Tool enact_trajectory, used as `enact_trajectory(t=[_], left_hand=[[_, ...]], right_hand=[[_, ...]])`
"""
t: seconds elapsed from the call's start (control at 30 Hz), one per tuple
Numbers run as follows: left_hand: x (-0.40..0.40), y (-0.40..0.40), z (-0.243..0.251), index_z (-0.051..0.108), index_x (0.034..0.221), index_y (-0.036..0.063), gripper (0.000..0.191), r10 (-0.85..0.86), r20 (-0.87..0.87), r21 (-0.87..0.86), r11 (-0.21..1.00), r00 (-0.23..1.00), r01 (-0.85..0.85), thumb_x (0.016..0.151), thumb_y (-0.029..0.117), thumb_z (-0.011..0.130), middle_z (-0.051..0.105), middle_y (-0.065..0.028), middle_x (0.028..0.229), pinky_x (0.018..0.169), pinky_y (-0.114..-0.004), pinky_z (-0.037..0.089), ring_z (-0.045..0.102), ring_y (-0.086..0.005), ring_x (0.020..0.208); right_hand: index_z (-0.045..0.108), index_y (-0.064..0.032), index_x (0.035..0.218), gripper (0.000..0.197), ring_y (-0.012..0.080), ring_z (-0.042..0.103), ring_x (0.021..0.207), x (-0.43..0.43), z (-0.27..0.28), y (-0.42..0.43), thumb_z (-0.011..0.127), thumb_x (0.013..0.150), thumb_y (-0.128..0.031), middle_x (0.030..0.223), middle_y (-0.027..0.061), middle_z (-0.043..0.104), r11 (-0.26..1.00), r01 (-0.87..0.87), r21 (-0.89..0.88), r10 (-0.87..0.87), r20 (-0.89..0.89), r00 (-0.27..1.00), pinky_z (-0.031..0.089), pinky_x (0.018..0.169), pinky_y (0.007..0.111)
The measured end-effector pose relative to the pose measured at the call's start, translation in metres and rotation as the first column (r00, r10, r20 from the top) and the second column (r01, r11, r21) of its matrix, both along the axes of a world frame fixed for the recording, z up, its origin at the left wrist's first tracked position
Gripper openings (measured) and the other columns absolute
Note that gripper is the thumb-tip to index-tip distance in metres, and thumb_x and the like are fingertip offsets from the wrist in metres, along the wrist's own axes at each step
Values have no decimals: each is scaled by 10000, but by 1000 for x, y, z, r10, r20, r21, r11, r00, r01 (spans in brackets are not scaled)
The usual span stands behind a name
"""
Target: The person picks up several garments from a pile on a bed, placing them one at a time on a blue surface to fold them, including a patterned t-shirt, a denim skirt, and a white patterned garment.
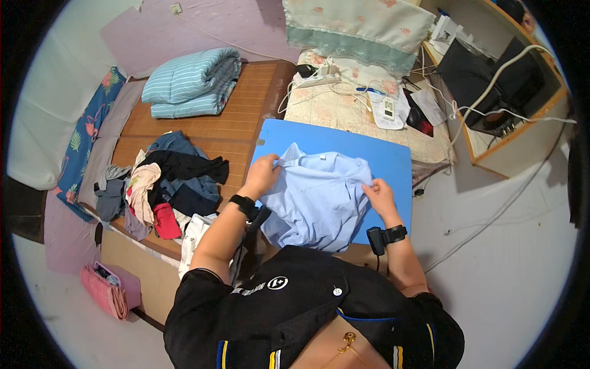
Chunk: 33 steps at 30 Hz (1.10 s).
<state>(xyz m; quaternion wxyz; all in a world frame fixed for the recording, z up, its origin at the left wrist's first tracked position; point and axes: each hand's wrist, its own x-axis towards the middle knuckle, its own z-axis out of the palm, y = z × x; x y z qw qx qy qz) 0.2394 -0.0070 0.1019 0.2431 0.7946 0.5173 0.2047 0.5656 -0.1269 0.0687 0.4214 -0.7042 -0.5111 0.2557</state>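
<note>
A light blue shirt (318, 198) lies rumpled over a blue board (387, 157), its neckline and small white label towards the far side. My left hand (265, 173) grips the cloth at the garment's upper left. On the opposite side, my right hand (380, 198) pinches the shirt's edge between thumb and fingers. The lower part of the shirt hangs past the board's near edge, close to my body. Both wrists wear black straps with small devices.
A heap of mixed clothes (170, 180) lies on the brown mat (193, 129) at left, below a folded striped quilt (193, 80). Cables, a power strip (318, 80) and a remote (389, 110) lie beyond the board. A wooden cabinet (507, 161) stands right; a pink bin (131, 286) sits lower left.
</note>
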Motion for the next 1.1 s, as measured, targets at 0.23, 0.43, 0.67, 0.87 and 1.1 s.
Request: enact_trajectory(t=[0.23,0.43,0.67,0.87,1.1], left_hand=[[-5,4,-69,516,1028,0,478,120,-250,224,972,961,-63,667,275,664,567,-187,913,824,-390,412,515,-347,895],[-23,15,-72,521,1067,-50,675,22,-226,-467,875,974,-128,651,459,675,564,-254,1007,829,-361,435,550,-350,956],[-22,8,-31,521,907,-33,276,-53,148,-314,944,988,97,763,188,603,566,-139,750,630,-319,448,551,-220,692],[-33,4,-36,493,904,10,129,-93,549,-332,888,831,319,813,99,515,546,-31,753,607,-228,410,502,-103,673],[-47,6,-28,503,890,9,120,53,602,-511,792,796,334,786,45,455,541,-14,784,621,-217,402,495,-88,697]], right_hand=[[549,19,692,338,125,484,592,19,-38,34,636,772,-298,607,56,524,997,-38,-67,52,211,976,422,605,267],[558,0,654,358,68,414,639,19,-21,31,599,804,-323,665,-8,501,945,-23,-327,-89,-325,942,353,559,248],[532,32,1005,344,72,459,647,-22,-2,1,655,768,-185,669,1,524,959,-159,-234,2,-557,830,366,572,224],[337,75,1247,641,78,502,630,-43,11,-25,671,748,-152,681,32,562,892,-280,-355,73,-498,864,395,566,198],[469,77,1090,511,81,490,541,-47,-1,-34,705,712,-175,630,41,563,843,-353,-405,136,-474,870,368,473,209]])
